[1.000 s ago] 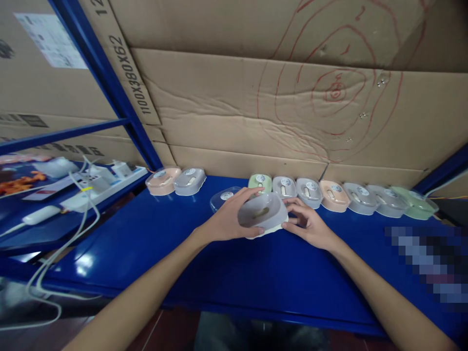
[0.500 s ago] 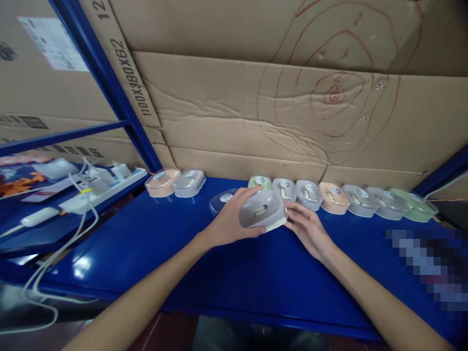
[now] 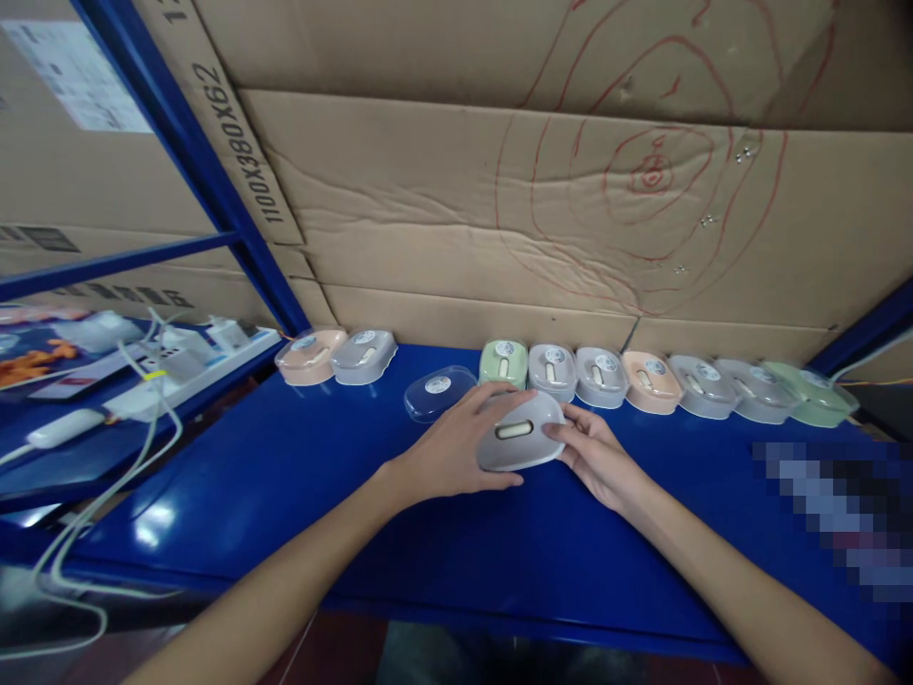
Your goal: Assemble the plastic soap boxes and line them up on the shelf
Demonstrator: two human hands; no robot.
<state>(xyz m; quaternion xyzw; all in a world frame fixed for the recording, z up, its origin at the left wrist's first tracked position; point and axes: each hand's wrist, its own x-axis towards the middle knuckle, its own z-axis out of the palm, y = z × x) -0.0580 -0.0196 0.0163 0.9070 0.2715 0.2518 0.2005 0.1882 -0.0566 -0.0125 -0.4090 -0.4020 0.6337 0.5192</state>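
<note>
Since 1.0 s ago the grey box (image 3: 519, 433) has come down from a raised tilt and now lies low over the blue table (image 3: 300, 476), its slotted face up. The left hand (image 3: 456, 447) curls around its left side, fingers gripping. The right hand (image 3: 595, 457) pinches its right edge with thumb and fingertips. Just beyond the left hand lies a clear lid (image 3: 435, 392), and a row of boxes (image 3: 646, 381) runs behind both hands.

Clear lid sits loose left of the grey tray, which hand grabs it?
Left, probably. The left hand grips the grey tray on its left side, and the clear lid lies just beyond its fingers. The right hand holds the tray's right edge, so it would have to cross over.
</note>
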